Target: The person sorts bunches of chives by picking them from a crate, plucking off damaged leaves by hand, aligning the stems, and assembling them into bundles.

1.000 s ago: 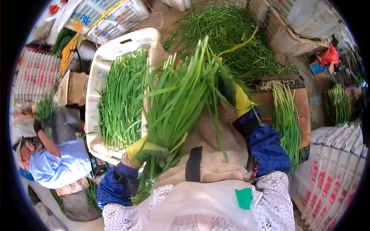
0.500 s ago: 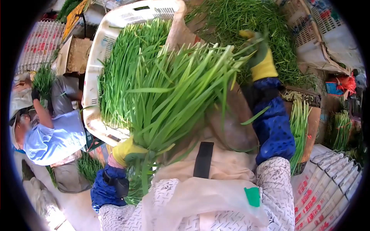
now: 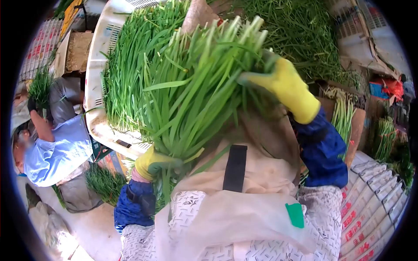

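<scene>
A thick bunch of garlic chives (image 3: 191, 95) lies across my lap, its pale cut stem ends up and to the right. My left hand (image 3: 159, 164), in a yellow glove with a grey-green palm, is closed around the leafy lower end of the bunch. Beside the stem ends is my right hand (image 3: 283, 85), gloved alike, thumb stretched out and apart from the fingers. Its fingertips are blurred and partly behind the stems, and whether they touch them I cannot tell. Behind the bunch, a white plastic crate (image 3: 96, 74) holds rows of chives.
A loose heap of chives (image 3: 296, 35) lies beyond my right hand. Tied chives (image 3: 343, 115) rest on a board to the right, above stacked white crates with red print (image 3: 370, 209). At left, a person in a light blue shirt (image 3: 58, 150) holds chives near a cardboard box (image 3: 78, 52).
My right hand has come from over the loose heap down toward the stem ends, its thumb now spread. The bunch is more upright, and my left hand keeps its hold. The view has shifted slightly.
</scene>
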`<state>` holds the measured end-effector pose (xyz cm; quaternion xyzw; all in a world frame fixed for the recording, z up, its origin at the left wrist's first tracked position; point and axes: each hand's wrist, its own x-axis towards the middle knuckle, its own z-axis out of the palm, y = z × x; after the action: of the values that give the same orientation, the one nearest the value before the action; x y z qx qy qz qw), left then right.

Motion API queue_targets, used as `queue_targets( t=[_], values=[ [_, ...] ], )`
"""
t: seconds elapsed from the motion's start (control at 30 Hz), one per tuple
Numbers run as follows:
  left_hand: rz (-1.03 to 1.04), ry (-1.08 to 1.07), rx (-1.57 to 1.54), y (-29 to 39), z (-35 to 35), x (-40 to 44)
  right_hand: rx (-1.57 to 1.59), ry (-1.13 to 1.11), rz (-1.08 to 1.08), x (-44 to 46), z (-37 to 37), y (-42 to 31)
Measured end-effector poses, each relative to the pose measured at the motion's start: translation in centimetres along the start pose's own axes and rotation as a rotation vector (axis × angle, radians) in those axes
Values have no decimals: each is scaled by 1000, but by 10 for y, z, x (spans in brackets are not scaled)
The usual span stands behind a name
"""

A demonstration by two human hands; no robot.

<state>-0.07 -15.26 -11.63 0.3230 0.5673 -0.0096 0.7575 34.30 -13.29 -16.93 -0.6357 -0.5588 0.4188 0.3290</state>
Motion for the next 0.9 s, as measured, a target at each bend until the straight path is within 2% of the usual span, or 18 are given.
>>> queue_targets(
  t=[0.03, 0.1, 0.17, 0.23, 0.27, 0.33, 0.4, 0.43, 0.47, 0.5, 0.53, 0.57, 0.63, 0.67, 0.77, 0.8, 0.83, 0.9],
  values=[
    [-20, 81, 139, -8, -7, 2, -248, 80, -189, 1, 8, 11],
    [42, 71, 134, -17, -10, 5, -340, 113, -307, 16, 8, 24],
    [102, 82, 61, -24, -10, 5, 56, 34, -18, 29, -7, 19],
    [73, -10, -171, -19, -5, 0, -222, 254, -91, 48, -36, 34],
    [52, -55, -288, -16, -3, -2, -148, 397, 30, 55, -55, 32],
    [50, -61, -311, -21, -5, 0, 61, 713, 234, 68, -93, 27],
    [89, 15, -161, -33, -12, 5, -689, 444, 190, 83, -129, 101],
    [107, 69, -61, -39, -18, 9, -831, 235, 111, 75, -111, 104],
    [123, 113, 7, -45, -22, 11, -439, 159, 60, 61, -87, 97],
    [137, 134, 44, -48, -24, 13, -68, -145, 65, 56, -79, 96],
    [146, 150, 71, -49, -27, 14, 206, -216, -80, 53, -62, 95],
    [141, 149, 75, -50, -28, 16, 377, -305, -86, 44, -51, 75],
    [121, 110, 31, -47, -27, 16, 276, -367, -399, 43, -35, 58],
    [112, 64, -16, -45, -27, 17, -14, -336, -698, 55, -31, 60],
    [62, -143, -226, -40, -29, 20, 306, -258, -421, 44, -26, 48],
    [45, -186, -248, -42, -31, 22, 438, -298, -217, 38, -29, 39],
    [68, -64, -83, -50, -37, 23, 577, -306, -7, 32, -32, 30],
    [87, 139, 158, -62, -46, 25, 378, -265, -163, 39, -34, 41]
  ],
)
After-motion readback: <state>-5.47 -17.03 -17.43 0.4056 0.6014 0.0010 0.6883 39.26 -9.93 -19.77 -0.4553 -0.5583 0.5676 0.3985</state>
